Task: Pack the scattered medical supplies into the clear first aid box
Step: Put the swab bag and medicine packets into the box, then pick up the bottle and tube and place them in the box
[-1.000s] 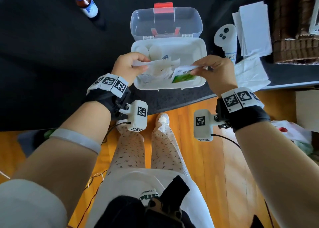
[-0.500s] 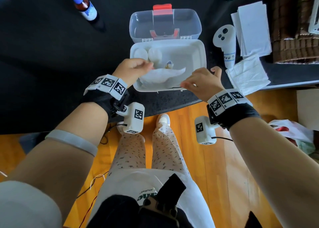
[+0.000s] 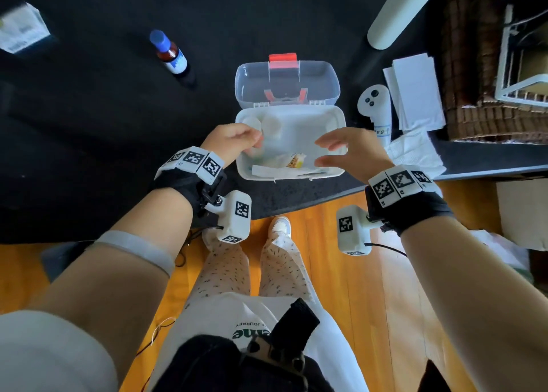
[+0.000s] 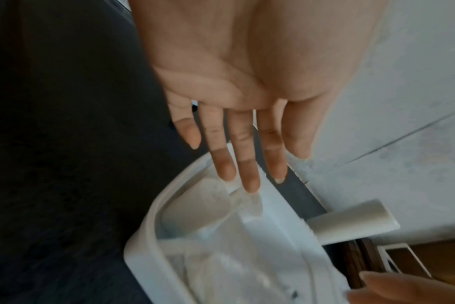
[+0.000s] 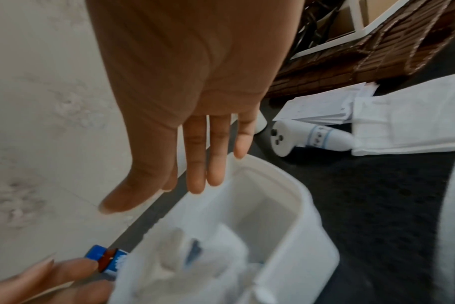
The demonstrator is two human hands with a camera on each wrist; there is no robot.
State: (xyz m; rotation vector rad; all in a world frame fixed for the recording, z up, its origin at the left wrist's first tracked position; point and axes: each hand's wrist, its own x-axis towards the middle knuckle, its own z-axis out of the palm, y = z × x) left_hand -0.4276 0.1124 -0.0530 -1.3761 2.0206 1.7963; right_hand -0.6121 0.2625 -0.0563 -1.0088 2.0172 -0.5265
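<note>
The clear first aid box (image 3: 296, 111) stands open on the black table, its lid (image 3: 317, 77) tipped back. Flat packets (image 3: 293, 162) and white rolls (image 3: 271, 125) lie inside. My left hand (image 3: 255, 141) hovers over the box's left side, and in the left wrist view its fingers (image 4: 247, 164) are straight and hold nothing. My right hand (image 3: 323, 153) is spread over the right side, likewise empty (image 5: 190, 176). A brown bottle with a blue cap (image 3: 172, 55) stands to the far left of the box, and a small white carton (image 3: 20, 30) lies at the far left corner.
A white controller (image 3: 375, 107) lies right of the box, beside stacked papers (image 3: 415, 89) and a folded white tissue (image 3: 415, 151). A wicker basket (image 3: 474, 65) fills the far right. A white cylinder (image 3: 397, 9) slants at the back. The table's front edge runs just behind my wrists.
A second ago both hands held packets above the box, then lowered them in. Now the packets lie in the box and both hands have let go and spread open.
</note>
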